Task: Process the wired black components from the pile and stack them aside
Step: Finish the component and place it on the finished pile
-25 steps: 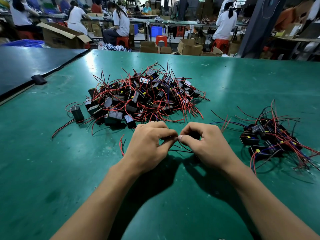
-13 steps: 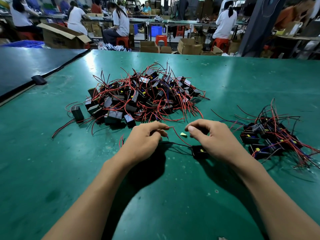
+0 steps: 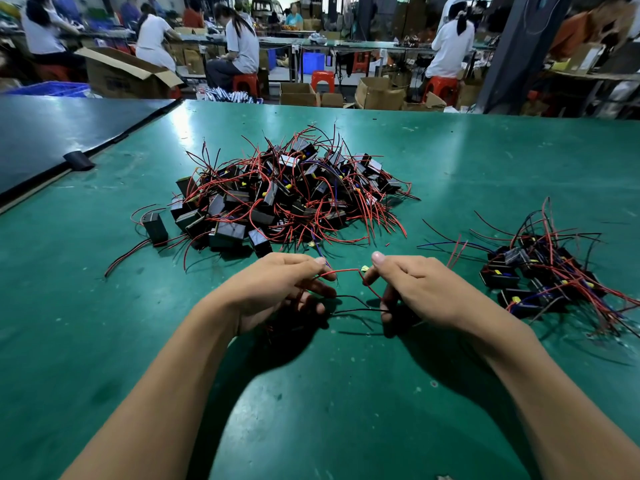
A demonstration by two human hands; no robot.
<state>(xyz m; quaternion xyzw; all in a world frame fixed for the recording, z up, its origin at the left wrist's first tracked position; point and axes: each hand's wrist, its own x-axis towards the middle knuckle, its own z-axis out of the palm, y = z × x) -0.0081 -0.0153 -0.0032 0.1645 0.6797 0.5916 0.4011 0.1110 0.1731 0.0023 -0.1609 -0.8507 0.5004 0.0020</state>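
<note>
Left hand (image 3: 277,289): is pinching the red wire (image 3: 343,270) between thumb and forefinger, with the other fingers curling underneath.
Right hand (image 3: 426,289): is gripping the other end of that wire at a small yellow tag (image 3: 364,268), thumb and forefinger closing on it and the lower fingers bending down toward the table.
Red wire: is arching between the two hands, just above the surface.
Black wire (image 3: 356,310): is running between the hands, below the red one.
Component body: is being hidden by the hands, so I cannot tell where it sits.
Pile (image 3: 287,199): is lying mid-table just beyond the hands, with black blocks tangling in red leads.
Smaller heap (image 3: 540,275): is sitting to the right of the right hand, well apart from the pile.
Surface: the green table (image 3: 346,393) is showing scuffs and specks, reflecting pale streaks of overhead light and catching the shadows of both forearms.
Adjoining top: a darker table (image 3: 62,129) is butting against the left edge, with a black tab (image 3: 79,160) sitting across the seam.
Room: people (image 3: 239,39) in light tops are sitting on red stools (image 3: 322,79) at long benches (image 3: 346,46), with their backs turned.
Floor: open cardboard boxes (image 3: 121,74) are standing behind the table's far edge, and a blue crate (image 3: 52,89) is showing at the left.
Right side: a dark pillar (image 3: 512,53) is rising beyond the table.
</note>
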